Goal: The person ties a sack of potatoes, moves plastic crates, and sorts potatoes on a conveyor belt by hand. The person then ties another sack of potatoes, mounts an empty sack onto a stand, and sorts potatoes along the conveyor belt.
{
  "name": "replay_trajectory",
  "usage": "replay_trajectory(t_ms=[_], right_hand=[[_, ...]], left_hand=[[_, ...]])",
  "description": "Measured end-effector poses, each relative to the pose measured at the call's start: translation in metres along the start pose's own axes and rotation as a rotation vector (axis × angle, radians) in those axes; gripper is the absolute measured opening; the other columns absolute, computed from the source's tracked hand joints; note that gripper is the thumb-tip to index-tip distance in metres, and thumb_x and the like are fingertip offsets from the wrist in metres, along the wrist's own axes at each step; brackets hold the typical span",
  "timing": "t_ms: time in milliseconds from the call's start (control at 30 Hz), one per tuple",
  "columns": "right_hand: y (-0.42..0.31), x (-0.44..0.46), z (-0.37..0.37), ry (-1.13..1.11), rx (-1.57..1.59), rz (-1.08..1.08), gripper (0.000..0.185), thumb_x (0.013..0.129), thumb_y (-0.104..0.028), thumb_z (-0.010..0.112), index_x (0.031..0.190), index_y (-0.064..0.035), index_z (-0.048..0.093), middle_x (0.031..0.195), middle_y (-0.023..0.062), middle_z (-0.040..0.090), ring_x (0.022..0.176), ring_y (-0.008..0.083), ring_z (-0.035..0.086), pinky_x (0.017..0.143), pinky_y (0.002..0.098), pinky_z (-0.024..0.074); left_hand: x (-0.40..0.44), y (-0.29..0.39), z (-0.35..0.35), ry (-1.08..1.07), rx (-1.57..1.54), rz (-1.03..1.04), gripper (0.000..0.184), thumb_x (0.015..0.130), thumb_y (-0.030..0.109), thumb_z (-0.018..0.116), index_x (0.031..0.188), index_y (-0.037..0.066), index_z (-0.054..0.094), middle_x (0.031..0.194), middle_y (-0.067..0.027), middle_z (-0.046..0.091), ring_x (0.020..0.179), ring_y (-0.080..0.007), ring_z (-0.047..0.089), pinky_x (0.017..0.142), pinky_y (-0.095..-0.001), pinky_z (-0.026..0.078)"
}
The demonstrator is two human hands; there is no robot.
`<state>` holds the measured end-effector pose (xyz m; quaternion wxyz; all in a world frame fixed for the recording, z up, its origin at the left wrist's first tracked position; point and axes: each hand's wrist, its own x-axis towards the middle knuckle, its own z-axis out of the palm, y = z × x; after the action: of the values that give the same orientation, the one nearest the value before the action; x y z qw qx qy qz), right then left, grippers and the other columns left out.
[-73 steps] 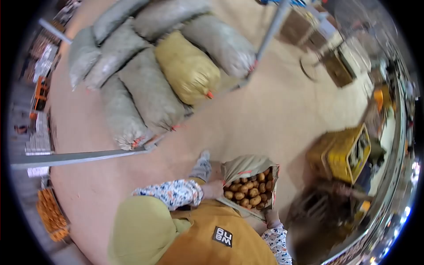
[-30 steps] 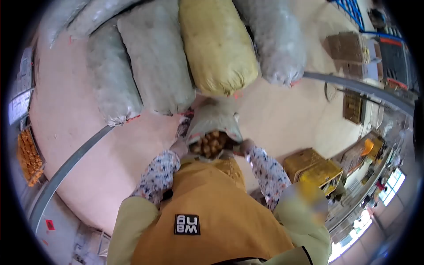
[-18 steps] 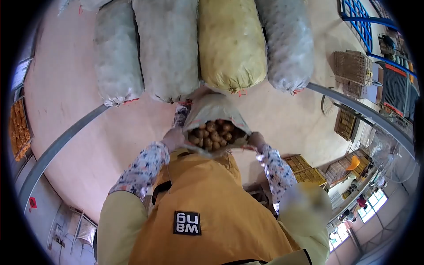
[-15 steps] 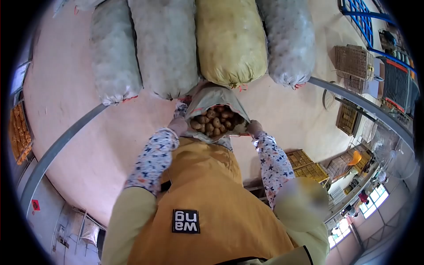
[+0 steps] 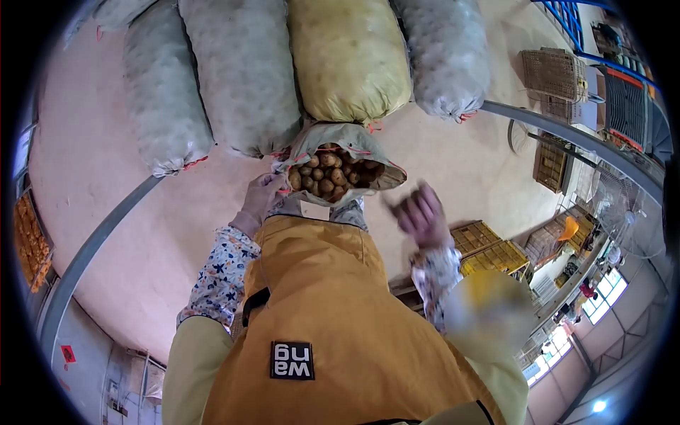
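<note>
An open grey sack [image 5: 338, 134] of round brown potatoes [image 5: 329, 172] stands in front of me, its mouth facing up toward me. My left hand [image 5: 262, 195] is closed on the sack's left rim. To the right of the sack, apart from its rim, my right hand [image 5: 421, 214] is raised with fingers apart and slightly blurred, holding nothing. Just beyond the sack lie a full yellow sack [image 5: 348, 64] and several full grey sacks [image 5: 241, 78], tied with red string at their near ends.
A curved grey metal bar [image 5: 99, 244] runs along the left, and another [image 5: 574, 131] along the right. Yellow crates [image 5: 496, 258] stand on the right, with wicker baskets [image 5: 552, 74] farther back. At the far left is a tray of orange items [image 5: 32, 244].
My right hand has let go of the sack's right rim and moved away from it. My left hand still grips the left rim. The sack lies closer to the yellow sack than before.
</note>
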<state>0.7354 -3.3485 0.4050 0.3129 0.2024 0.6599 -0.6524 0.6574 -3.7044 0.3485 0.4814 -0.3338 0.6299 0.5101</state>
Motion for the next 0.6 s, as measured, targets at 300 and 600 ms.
replay_trajectory(t_ms=[300,600], right_hand=[[0.019,0.072,-0.025,0.708,-0.619,0.008,0.053,0.071,-0.026,0.070,0.112,0.0006,0.049,0.091,0.0144,0.059,0.075,0.0169,0.057,0.070,0.0276,0.0462],[-0.028,0.003,0.031,-0.089,0.289,-0.069,0.019,0.084,-0.016,0.054,0.083,0.0028,0.055,0.063,0.0022,0.054,0.052,0.0125,0.052,0.058,0.0296,0.0453]], left_hand=[[-0.017,-0.003,0.021,-0.089,-0.455,0.215,0.013,0.083,0.020,0.057,0.085,0.007,0.058,0.078,-0.0026,0.060,0.075,-0.0109,0.054,0.074,-0.0250,0.042],[0.009,-0.041,0.014,-0.196,-0.571,0.218,0.011,0.083,0.016,0.055,0.082,0.005,0.058,0.078,-0.0042,0.058,0.075,-0.0144,0.056,0.073,-0.0269,0.045]])
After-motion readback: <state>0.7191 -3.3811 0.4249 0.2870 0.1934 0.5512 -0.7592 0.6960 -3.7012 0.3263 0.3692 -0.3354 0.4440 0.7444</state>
